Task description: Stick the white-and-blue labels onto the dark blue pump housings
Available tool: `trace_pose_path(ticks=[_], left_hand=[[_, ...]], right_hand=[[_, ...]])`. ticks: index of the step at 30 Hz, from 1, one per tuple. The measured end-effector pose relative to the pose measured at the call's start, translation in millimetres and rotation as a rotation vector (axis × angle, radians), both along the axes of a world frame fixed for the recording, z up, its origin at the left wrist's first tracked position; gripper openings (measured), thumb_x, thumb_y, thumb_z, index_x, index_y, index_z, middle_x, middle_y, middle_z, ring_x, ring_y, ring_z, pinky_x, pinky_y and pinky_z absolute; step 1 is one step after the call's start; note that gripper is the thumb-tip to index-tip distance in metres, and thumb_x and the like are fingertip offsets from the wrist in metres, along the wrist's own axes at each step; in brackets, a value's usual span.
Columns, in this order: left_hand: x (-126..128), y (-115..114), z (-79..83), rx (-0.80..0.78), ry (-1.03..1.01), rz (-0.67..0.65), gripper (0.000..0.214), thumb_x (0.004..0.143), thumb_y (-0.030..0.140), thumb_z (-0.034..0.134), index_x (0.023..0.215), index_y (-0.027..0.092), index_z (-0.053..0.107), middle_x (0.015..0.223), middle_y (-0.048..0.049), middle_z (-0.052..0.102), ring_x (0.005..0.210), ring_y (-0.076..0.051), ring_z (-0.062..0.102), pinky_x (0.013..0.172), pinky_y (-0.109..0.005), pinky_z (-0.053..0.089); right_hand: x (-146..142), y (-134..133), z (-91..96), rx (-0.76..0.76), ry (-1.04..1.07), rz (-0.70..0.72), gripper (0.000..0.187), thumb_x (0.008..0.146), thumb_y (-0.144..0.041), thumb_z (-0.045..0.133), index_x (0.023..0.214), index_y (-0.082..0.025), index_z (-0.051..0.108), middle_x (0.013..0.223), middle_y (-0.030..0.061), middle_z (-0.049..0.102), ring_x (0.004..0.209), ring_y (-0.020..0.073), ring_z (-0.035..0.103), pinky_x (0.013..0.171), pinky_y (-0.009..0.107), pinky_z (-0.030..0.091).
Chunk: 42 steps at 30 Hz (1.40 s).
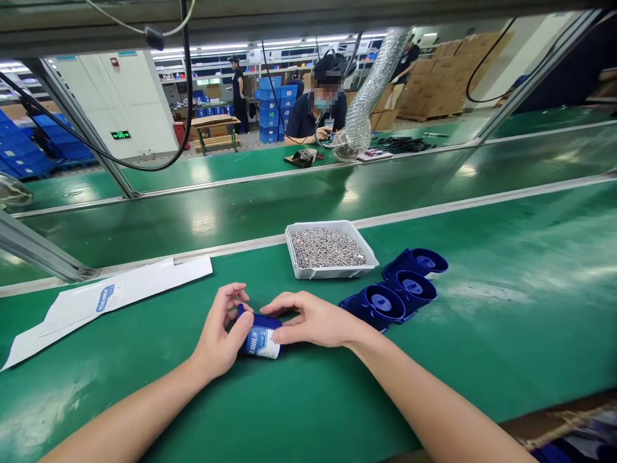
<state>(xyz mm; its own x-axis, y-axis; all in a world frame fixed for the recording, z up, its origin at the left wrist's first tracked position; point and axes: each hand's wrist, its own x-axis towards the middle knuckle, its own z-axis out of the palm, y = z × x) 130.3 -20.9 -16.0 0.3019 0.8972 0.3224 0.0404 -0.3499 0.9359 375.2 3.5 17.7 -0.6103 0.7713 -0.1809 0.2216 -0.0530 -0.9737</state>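
Note:
A dark blue plastic housing (260, 321) with a blue and white label (263, 342) is held between my two hands, low over the green bench. My left hand (222, 331) grips its left end, thumb on the label's edge and fingers behind. From the other side my right hand (308, 319) pinches it, its thumb pressing on the label's right part. The fingers behind the housing are partly hidden. Just right of my right hand stand three similar blue housings (380, 303), their round open ends facing me.
A white tray (332, 273) full of small metal pins or screws sits behind my hands. White label sheets (139, 289) lie at the left. Across the bench a masked person (318, 109) works near a silver duct (369, 90). Metal posts (87, 128) and a black cable (187, 83) frame the view.

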Motion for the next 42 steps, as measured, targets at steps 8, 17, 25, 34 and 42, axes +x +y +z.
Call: trace_pose_path(ticks=[8, 17, 25, 34, 42], left_hand=[[3, 7, -3.8, 0.172, -0.214, -0.078, 0.053, 0.102, 0.056, 0.059, 0.143, 0.026, 0.047, 0.131, -0.0113, 0.049, 0.116, -0.022, 0.059, 0.104, -0.036, 0.049], [-9, 17, -9.7, 0.038, -0.153, -0.272, 0.049, 0.103, 0.037, 0.063, 0.151, 0.038, 0.05, 0.163, -0.0068, 0.036, 0.151, -0.023, 0.038, 0.124, -0.033, 0.035], [-10, 16, -6.1, 0.116, -0.22, -0.208, 0.026, 0.1, 0.033, 0.068, 0.126, 0.034, 0.068, 0.149, -0.0066, 0.055, 0.134, -0.019, 0.057, 0.11, -0.028, 0.047], [-6, 15, -1.0, -0.004, -0.212, -0.027, 0.019, 0.097, 0.036, 0.072, 0.104, 0.019, 0.068, 0.148, -0.0131, 0.057, 0.135, -0.029, 0.057, 0.111, -0.042, 0.046], [-2, 13, 1.5, -0.039, -0.135, 0.055, 0.03, 0.09, 0.04, 0.079, 0.097, 0.016, 0.063, 0.152, -0.0172, 0.049, 0.137, -0.033, 0.053, 0.112, -0.048, 0.043]], right_hand=[[-20, -1, -16.9, -0.282, 0.31, 0.118, 0.07, 0.086, -0.057, 0.082, 0.14, -0.015, 0.067, 0.122, 0.0137, 0.071, 0.103, 0.0175, 0.068, 0.084, 0.024, 0.054], [-25, -3, -11.3, -0.454, 0.711, -0.036, 0.049, 0.092, -0.051, 0.076, 0.131, -0.022, 0.07, 0.114, 0.0119, 0.073, 0.099, 0.026, 0.073, 0.094, 0.044, 0.056], [-29, -9, -13.7, -0.502, 0.648, -0.135, 0.059, 0.078, -0.037, 0.092, 0.133, -0.03, 0.073, 0.109, 0.0045, 0.072, 0.091, 0.0145, 0.066, 0.084, 0.029, 0.053], [-46, -17, -20.8, -0.165, 0.534, -0.183, 0.069, 0.086, -0.047, 0.085, 0.149, -0.034, 0.06, 0.134, 0.0034, 0.068, 0.116, 0.0175, 0.064, 0.103, 0.032, 0.051], [-45, -14, -25.5, -0.104, 0.52, -0.227, 0.069, 0.087, -0.044, 0.085, 0.148, -0.029, 0.06, 0.14, 0.0065, 0.066, 0.123, 0.0218, 0.065, 0.113, 0.039, 0.047]])
